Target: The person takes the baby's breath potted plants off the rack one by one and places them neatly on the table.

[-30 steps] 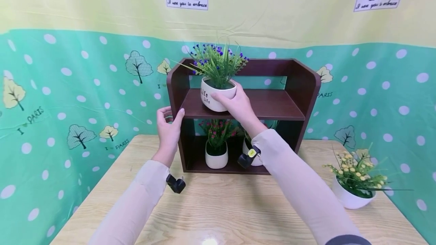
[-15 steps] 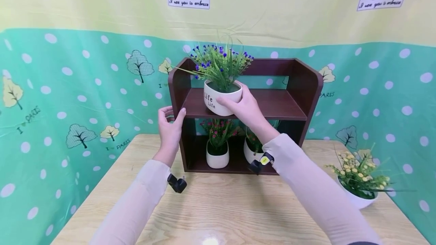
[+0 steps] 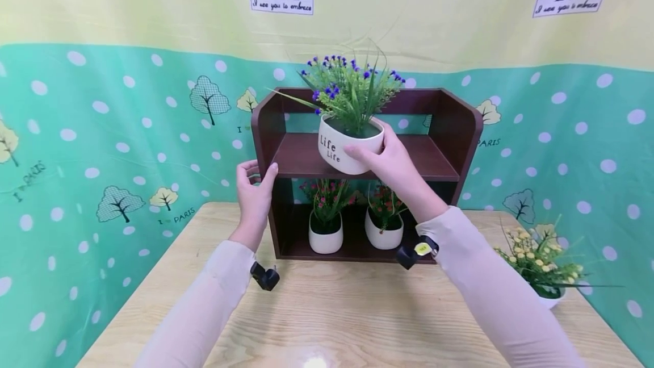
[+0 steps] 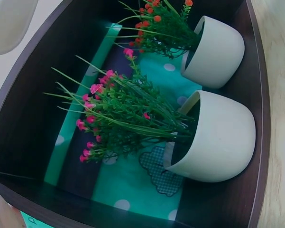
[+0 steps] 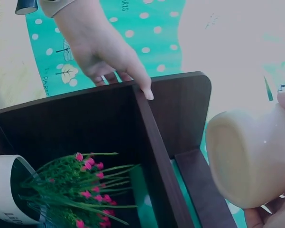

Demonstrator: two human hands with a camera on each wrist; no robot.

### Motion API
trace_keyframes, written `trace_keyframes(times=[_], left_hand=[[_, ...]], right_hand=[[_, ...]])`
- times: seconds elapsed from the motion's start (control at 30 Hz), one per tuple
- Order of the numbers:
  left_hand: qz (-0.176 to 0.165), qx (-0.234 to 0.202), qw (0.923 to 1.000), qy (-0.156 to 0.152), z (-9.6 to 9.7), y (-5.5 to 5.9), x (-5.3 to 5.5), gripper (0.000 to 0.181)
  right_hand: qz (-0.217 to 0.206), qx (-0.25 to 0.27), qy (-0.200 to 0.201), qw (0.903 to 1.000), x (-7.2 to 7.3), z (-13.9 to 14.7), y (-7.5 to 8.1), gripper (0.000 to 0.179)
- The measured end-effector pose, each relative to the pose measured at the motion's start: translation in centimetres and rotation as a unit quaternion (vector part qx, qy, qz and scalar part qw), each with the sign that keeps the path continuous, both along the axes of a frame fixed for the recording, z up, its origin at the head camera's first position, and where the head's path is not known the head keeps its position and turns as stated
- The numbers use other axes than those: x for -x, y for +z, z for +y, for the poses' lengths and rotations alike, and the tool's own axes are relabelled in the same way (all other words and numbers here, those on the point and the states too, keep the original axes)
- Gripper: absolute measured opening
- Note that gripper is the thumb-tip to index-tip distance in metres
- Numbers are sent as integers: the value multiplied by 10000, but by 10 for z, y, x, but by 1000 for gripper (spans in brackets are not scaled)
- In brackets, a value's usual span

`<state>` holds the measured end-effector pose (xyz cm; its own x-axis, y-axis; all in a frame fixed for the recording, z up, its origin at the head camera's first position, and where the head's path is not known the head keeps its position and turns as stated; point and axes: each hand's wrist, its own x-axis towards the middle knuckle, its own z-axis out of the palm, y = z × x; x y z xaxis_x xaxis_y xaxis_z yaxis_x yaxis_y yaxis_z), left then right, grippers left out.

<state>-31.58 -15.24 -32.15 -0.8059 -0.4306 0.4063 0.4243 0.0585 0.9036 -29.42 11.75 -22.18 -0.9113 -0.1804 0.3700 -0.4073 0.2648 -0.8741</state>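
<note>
The purple flower pot point(image 3: 338, 142) is up in the air, by the top part of the brown shelf point(image 3: 460, 129). The right hand point(image 3: 395, 158) grips it, with the thumb on the front, close to the word Life. In the right wrist view the round bottom of the pot shows, and no wood touches it there. So the pot looks lifted, not set down.

A second ago the pot was farther left, near the left side of the brown shelf. Now it is nearer the middle, and the right hand has gone along with it. That seems to mean its place is not settled, since the hand has not let go.

The left hand point(image 3: 254, 195) has stayed where it was. It holds the left side of the brown shelf, with the thumb on the front edge and the other fingers bent round the outside.

Two pots stand upright in the bottom part: the pink flower pot point(image 3: 326, 240) on the left and the red flower pot point(image 3: 384, 236) on the right, near each other with a gap. The right arm hid some of the red one before; now it shows better. The yellow flower pot point(image 3: 549, 268) is on the table point(image 3: 317, 311), and the right sleeve point(image 3: 490, 277) now covers more of it.
</note>
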Motion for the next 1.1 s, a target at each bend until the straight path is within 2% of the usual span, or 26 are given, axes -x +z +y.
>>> trace_keyframes(times=[0.2, 0.53, 0.87, 1.1], left_hand=[[-53, 22, 10000, 8, 0, 0, -1, 49], [-47, 36, 10000, 37, 0, 1, -1, 49], [-56, 14, 10000, 65, 1, 1, -2, 48], [-57, 57, 9999, 95, 0, 0, -1, 49]], right_hand=[[-28, -283, 29, 9996, -7, 17, 5, 95], [-138, -827, -236, 9962, -27, 40, 6, 99], [-45, -833, -309, 9960, -44, 58, 0, 93], [-12, -777, -186, 9968, -56, 69, -6, 90]])
